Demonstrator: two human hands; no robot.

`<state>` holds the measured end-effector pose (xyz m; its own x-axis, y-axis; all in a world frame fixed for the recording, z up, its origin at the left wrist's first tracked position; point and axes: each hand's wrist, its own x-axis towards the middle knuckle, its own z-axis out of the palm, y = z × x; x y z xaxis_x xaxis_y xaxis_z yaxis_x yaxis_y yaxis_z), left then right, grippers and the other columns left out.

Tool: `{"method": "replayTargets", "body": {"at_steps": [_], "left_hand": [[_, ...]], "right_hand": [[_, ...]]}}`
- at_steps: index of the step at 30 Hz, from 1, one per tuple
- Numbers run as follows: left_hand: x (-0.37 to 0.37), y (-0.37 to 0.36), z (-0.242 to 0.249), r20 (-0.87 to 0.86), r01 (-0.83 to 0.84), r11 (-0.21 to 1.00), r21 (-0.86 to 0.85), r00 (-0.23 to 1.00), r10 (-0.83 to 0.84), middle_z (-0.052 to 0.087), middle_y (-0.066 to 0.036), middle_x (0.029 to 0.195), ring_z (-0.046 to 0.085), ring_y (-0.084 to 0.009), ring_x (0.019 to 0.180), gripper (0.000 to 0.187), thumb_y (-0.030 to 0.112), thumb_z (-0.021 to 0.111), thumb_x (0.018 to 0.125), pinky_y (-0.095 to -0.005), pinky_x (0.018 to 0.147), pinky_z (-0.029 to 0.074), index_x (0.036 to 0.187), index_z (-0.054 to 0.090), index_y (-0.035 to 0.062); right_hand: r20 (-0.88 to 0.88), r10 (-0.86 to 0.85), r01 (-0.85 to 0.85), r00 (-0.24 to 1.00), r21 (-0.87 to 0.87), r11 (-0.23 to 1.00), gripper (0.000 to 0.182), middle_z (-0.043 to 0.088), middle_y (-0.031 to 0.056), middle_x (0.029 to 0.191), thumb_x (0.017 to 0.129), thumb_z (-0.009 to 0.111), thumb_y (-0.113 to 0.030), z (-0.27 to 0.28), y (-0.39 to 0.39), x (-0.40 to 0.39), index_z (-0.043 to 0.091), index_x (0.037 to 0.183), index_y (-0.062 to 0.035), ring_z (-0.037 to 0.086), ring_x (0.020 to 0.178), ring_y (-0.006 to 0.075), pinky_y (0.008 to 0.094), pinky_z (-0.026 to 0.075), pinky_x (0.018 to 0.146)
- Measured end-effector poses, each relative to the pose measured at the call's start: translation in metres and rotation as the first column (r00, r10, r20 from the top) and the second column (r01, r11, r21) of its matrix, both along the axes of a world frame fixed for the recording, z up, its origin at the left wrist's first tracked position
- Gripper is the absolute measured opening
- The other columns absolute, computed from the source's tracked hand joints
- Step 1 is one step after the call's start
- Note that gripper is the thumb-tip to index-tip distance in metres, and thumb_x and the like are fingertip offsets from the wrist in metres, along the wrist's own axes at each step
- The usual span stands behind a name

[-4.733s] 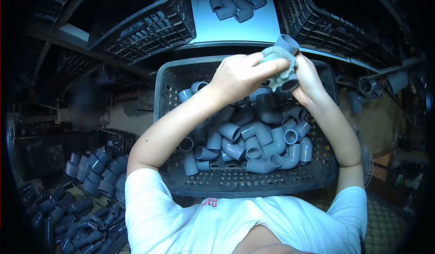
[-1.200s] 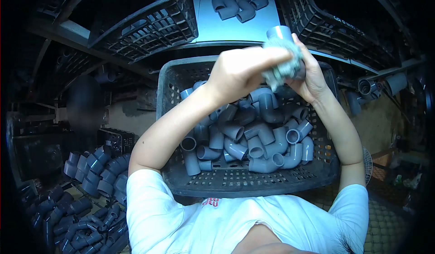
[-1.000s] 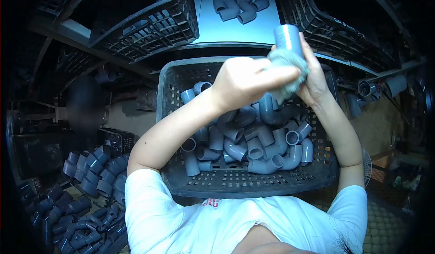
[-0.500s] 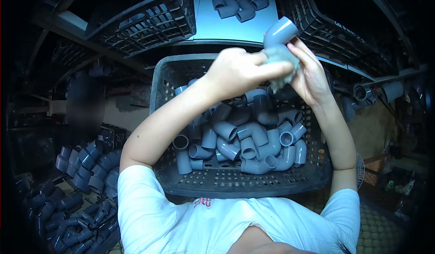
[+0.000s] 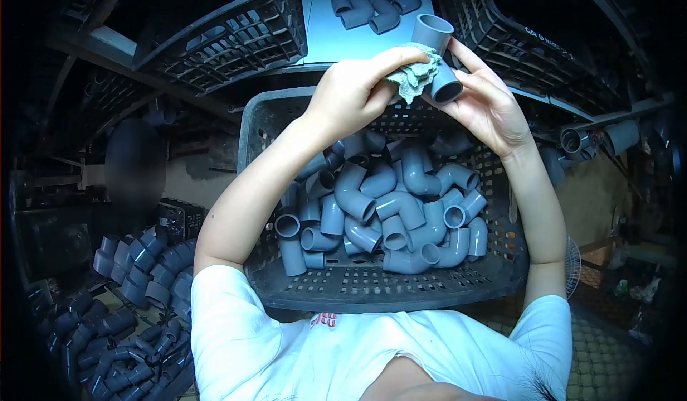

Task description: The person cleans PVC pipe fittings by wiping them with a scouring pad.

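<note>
**Elbow wiped above the crate**

Now a grey elbow is held up over the far rim of the crate, well clear of the pile beneath. The right hand is cupped under it, fingers half spread, the lower socket resting against the fingertips with its open mouth turned toward the camera. The left hand is pinched shut on a rag, which is pressed against the side of the elbow at the bend.

By the look of it, the wiping of this one piece is under way and not finished: the rag is on the fitting, and the piece has not been set down. A small cluster of fittings is seen lying on the pale counter just beyond the hands, and these may be the ones already done. Far more is judged to be left: the crate is heaped with elbows.

Room is tight. Empty crates are tilted in on the left and right of the counter, so only a narrow lane is left open straight ahead. Below, the crate rim is close to the forearms. More elbows are stacked on the floor at the left.
</note>
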<state>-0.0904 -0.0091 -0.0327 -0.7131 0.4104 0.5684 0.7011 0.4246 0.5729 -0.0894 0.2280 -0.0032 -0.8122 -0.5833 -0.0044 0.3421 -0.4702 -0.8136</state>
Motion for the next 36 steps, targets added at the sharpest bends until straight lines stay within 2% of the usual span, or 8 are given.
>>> {"method": "replayTargets", "body": {"at_steps": [4, 8, 17, 23, 27, 32, 35, 36], "left_hand": [[0.01, 0.006, 0.003, 0.076, 0.063, 0.995, 0.076, 0.995, -0.069, 0.069, -0.015, 0.12, 0.071, -0.032, 0.104, 0.061, -0.015, 0.047, 0.072, -0.0336, 0.091, 0.054, 0.127, 0.063, 0.0066], [0.013, 0.007, 0.005, 0.079, 0.115, 0.987, 0.109, 0.989, -0.124, 0.07, -0.016, 0.119, 0.071, -0.0304, 0.105, 0.061, -0.016, 0.047, 0.073, -0.0339, 0.092, 0.053, 0.128, 0.063, 0.0059], [0.024, 0.017, 0.008, 0.1, 0.096, 0.988, 0.12, 0.989, -0.108, 0.069, -0.014, 0.123, 0.071, -0.0306, 0.109, 0.061, -0.015, 0.05, 0.076, -0.0349, 0.094, 0.055, 0.131, 0.063, 0.0079], [0.036, 0.025, 0.011, 0.154, 0.018, 0.993, 0.12, 0.987, -0.036, 0.069, -0.014, 0.123, 0.071, -0.0319, 0.108, 0.062, -0.015, 0.053, 0.075, -0.036, 0.091, 0.057, 0.131, 0.062, 0.0095], [0.037, 0.027, 0.011, 0.053, 0.025, 0.994, 0.107, 0.998, -0.031, 0.07, -0.014, 0.121, 0.072, -0.0323, 0.104, 0.061, -0.014, 0.056, 0.076, -0.0366, 0.088, 0.058, 0.131, 0.063, 0.0113], [0.026, 0.019, 0.004, -0.061, 0.068, 0.998, -0.005, 0.996, -0.068, 0.073, -0.009, 0.115, 0.073, -0.0286, 0.099, 0.063, -0.01, 0.065, 0.074, -0.036, 0.083, 0.059, 0.132, 0.064, 0.0152], [0.02, 0.014, 0.001, -0.112, 0.042, 0.997, -0.064, 0.992, -0.049, 0.073, -0.006, 0.114, 0.073, -0.0261, 0.093, 0.064, -0.008, 0.067, 0.074, -0.0355, 0.079, 0.06, 0.132, 0.065, 0.0171], [0.018, 0.015, 0.001, -0.157, 0.034, 0.998, -0.044, 0.987, -0.04, 0.073, -0.006, 0.113, 0.073, -0.0251, 0.088, 0.064, -0.007, 0.068, 0.074, -0.0347, 0.076, 0.06, 0.133, 0.065, 0.018]], "right_hand": [[-0.187, -0.089, 0.119, 0.978, 0.156, 0.981, 0.08, 0.048, 0.0204, 0.147, 0.099, 0.064, -0.01, -0.007, -0.005, 0.002, 0.013, 0.159, 0.002, 0.051, 0.134, 0.0221, 0.0383, 0.043, 0.113], [-0.183, -0.045, 0.073, 0.982, 0.149, 0.986, 0.087, 0.058, 0.0177, 0.137, 0.091, 0.075, -0.006, -0.009, -0.006, 0.001, 0.021, 0.159, -0.0002, 0.057, 0.125, 0.0185, 0.0345, 0.046, 0.109], [-0.436, -0.069, 0.227, 0.897, 0.321, 0.919, 0.091, 0.06, 0.0109, 0.134, 0.077, 0.084, 0.001, -0.01, -0.009, 0.003, 0.039, 0.155, -0.0108, 0.059, 0.121, 0.0166, 0.0331, 0.049, 0.107], [-0.545, -0.018, 0.306, 0.838, 0.442, 0.843, 0.092, 0.055, 0.0069, 0.143, 0.07, 0.083, 0.009, -0.005, -0.009, 0.007, 0.046, 0.152, -0.0116, 0.053, 0.131, 0.018, 0.0375, 0.04, 0.117], [-0.592, 0.019, 0.339, 0.805, 0.487, 0.805, 0.091, 0.052, 0.0061, 0.148, 0.069, 0.082, 0.01, -0.003, -0.006, 0.009, 0.048, 0.151, -0.0111, 0.052, 0.132, 0.0179, 0.0379, 0.037, 0.118], [-0.39, -0.069, 0.193, 0.918, 0.289, 0.938, 0.083, 0.057, 0.0126, 0.134, 0.08, 0.075, 0.009, -0.007, -0.001, 0.002, 0.039, 0.154, -0.0047, 0.061, 0.119, 0.0176, 0.0316, 0.053, 0.106], [-0.285, -0.043, 0.126, 0.958, 0.278, 0.952, 0.081, 0.058, 0.0132, 0.134, 0.083, 0.072, 0.008, -0.006, 0.001, 0.002, 0.037, 0.154, -0.0043, 0.062, 0.119, 0.0189, 0.0333, 0.053, 0.106], [-0.237, 0.005, 0.06, 0.971, 0.265, 0.962, 0.083, 0.057, 0.0148, 0.135, 0.084, 0.074, 0.0, -0.003, 0.003, 0.0, 0.033, 0.156, -0.0021, 0.062, 0.12, 0.0208, 0.0337, 0.052, 0.107]]}}
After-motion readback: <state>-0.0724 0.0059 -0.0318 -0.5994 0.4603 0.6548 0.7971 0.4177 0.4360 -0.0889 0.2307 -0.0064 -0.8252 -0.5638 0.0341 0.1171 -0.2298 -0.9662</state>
